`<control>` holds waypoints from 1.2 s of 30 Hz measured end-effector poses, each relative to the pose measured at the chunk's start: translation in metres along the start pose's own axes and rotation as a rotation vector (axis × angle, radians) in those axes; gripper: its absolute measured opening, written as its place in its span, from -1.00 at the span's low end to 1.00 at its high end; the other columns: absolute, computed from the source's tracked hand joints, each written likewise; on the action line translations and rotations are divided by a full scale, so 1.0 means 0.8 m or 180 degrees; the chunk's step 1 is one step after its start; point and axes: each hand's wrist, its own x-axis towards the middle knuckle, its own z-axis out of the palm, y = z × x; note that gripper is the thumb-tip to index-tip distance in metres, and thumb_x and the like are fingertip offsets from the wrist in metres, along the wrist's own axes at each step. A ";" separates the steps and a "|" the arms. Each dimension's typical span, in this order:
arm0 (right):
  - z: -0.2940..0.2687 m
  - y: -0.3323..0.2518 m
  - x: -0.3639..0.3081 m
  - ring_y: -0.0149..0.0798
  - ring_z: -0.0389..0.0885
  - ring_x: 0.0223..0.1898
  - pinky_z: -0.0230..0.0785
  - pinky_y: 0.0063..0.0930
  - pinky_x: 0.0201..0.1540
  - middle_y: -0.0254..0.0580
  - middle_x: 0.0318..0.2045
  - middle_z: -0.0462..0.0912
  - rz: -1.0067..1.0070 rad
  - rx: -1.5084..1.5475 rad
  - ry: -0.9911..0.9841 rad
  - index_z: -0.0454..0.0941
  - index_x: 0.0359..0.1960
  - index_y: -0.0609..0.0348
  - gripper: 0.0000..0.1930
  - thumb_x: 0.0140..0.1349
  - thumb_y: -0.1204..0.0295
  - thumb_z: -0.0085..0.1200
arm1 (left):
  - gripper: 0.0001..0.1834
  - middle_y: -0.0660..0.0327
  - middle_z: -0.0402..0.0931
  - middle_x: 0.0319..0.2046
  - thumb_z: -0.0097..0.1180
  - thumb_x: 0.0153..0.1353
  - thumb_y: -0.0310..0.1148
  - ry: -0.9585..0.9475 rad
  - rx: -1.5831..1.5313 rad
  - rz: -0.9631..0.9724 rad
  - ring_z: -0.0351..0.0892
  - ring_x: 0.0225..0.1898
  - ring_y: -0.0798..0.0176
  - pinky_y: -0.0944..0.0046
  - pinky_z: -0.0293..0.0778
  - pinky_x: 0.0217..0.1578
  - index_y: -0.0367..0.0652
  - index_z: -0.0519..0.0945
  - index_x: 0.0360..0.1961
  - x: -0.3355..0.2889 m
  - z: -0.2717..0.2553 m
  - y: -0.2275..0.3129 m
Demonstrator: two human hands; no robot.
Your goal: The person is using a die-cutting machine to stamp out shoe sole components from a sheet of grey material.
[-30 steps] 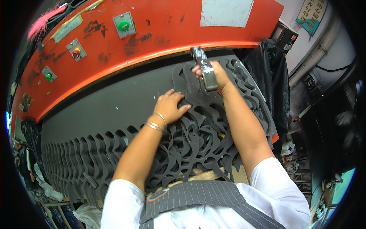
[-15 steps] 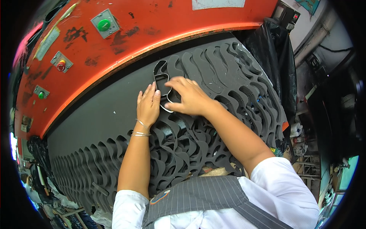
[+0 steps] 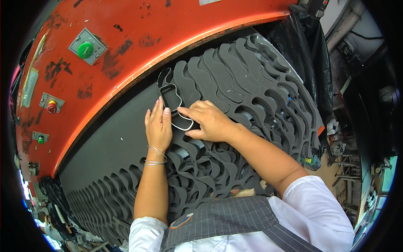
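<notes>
Both hands rest on one metal cutting die [image 3: 173, 101] — a dark steel outline with a wavy, sole-like shape — which lies on the dark foam sheet [image 3: 105, 143] a little left of the frame's centre, at the border between the uncut area and the cut-out web. The left hand [image 3: 158, 126] lies flat beside the die, fingers straight, touching its left edge and not closed around it. The right hand [image 3: 206, 122] pinches the die's lower end with thumb and fingertips. I judge the step to be placing the die for a cut; the next move calls for nesting it close to the last hole.

Count: one die, one sheet, two bangles [image 3: 156, 156] on the left wrist, three buttons on the orange press [image 3: 138, 25] (two green, one red).
</notes>
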 end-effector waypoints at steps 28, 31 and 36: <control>-0.031 -0.114 0.321 -0.31 0.45 -0.61 0.32 -0.47 -0.51 -0.26 -0.66 0.43 -0.0115 0.0075 0.1322 0.38 -0.14 0.20 -0.66 0.10 0.44 0.25 | -0.20 -0.20 -0.32 0.41 -0.23 0.40 -0.02 0.3886 0.1102 -0.0359 -0.38 0.45 -0.12 0.00 -0.31 0.39 -0.42 -0.17 0.37 0.061 -0.439 -0.281; -0.026 -0.118 0.288 -0.43 0.42 -0.62 0.31 -0.54 -0.52 -0.30 -0.67 0.44 -0.0107 0.0746 0.1348 0.38 -0.14 0.20 -0.66 0.12 0.44 0.25 | -0.21 -0.18 -0.27 0.41 -0.14 0.38 -0.09 0.3729 0.1021 -0.0279 -0.36 0.45 -0.09 0.01 -0.31 0.38 -0.40 -0.15 0.38 0.035 -0.435 -0.266; 0.015 -0.121 0.182 -0.31 0.46 -0.65 0.33 -0.48 -0.56 -0.27 -0.65 0.48 0.0513 0.0420 0.0275 0.46 -0.14 0.18 -0.66 0.12 0.33 0.27 | -0.55 0.03 0.31 0.14 0.05 0.24 -0.41 0.2550 0.0033 -0.0224 0.28 0.19 0.10 0.10 0.13 0.22 -0.33 0.31 0.13 -0.037 -0.383 -0.187</control>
